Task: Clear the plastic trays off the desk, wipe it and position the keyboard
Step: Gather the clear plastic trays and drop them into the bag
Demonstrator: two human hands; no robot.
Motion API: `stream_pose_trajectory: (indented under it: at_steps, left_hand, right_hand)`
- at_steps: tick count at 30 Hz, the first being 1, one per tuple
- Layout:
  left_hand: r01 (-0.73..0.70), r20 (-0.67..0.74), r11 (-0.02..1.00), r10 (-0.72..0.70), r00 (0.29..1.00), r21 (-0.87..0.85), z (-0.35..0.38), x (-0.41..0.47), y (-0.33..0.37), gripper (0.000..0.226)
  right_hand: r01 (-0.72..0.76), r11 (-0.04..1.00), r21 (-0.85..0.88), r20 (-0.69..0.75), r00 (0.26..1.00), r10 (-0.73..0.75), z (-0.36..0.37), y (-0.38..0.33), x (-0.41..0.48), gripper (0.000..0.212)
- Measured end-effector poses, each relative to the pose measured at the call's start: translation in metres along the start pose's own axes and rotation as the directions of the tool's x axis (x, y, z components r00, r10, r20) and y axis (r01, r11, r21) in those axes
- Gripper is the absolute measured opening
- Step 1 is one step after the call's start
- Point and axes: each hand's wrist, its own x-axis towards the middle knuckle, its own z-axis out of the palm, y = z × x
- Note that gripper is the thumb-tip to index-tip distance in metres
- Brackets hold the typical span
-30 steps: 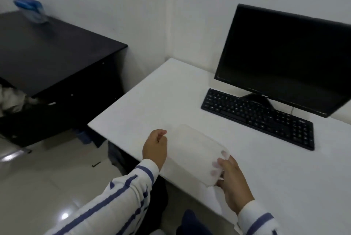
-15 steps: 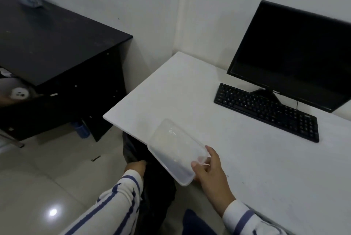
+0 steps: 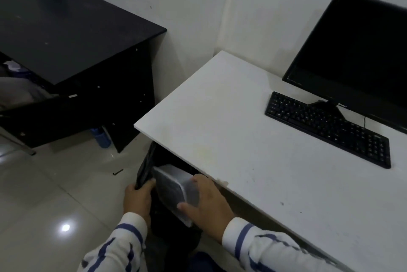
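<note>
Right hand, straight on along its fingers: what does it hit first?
Likely the inside of the black bag: the right hand grips the clear tray, aimed into the mouth the left hand holds open below the desk. Depth inside is too dark to judge.

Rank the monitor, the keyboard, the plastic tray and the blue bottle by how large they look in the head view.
Largest to smallest:
monitor, though the frame edge cuts it off
keyboard
plastic tray, nearer the camera and partly hidden by the right hand, so its rank is unsure
blue bottle
</note>
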Motion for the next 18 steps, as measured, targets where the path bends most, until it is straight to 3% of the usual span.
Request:
stream_pose_trajectory:
  at_steps: [2, 5, 12, 16, 18]
  left_hand:
    - [-0.093, 0.069, 0.994, 0.088, 0.994, 0.063, -0.003, -0.011, 0.008, 0.031]
    - [-0.151, 0.124, 0.983, 0.138, 0.983, 0.101, -0.003, -0.014, 0.012, 0.021]
    - [-0.272, 0.090, 0.921, 0.257, 0.962, 0.280, 0.005, -0.014, 0.016, 0.015]
    - [-0.298, 0.054, 0.860, 0.304, 0.951, 0.414, 0.016, -0.018, 0.021, 0.017]
    - [-0.320, 0.064, 0.811, 0.332, 0.941, 0.489, 0.025, -0.021, 0.025, 0.029]
  right_hand:
    - [-0.207, 0.975, 0.079, 0.064, 0.977, 0.202, 0.012, 0.001, 0.015, 0.052]
    - [-0.362, 0.921, 0.145, 0.122, 0.930, 0.347, 0.028, 0.004, 0.038, 0.050]
    - [-0.338, 0.941, 0.024, 0.368, 0.878, 0.306, 0.042, 0.010, 0.048, 0.045]
    - [-0.315, 0.948, 0.049, 0.329, 0.901, 0.282, 0.029, 0.016, 0.042, 0.040]
    - [-0.299, 0.949, 0.099, 0.251, 0.930, 0.267, 0.019, 0.014, 0.039, 0.036]
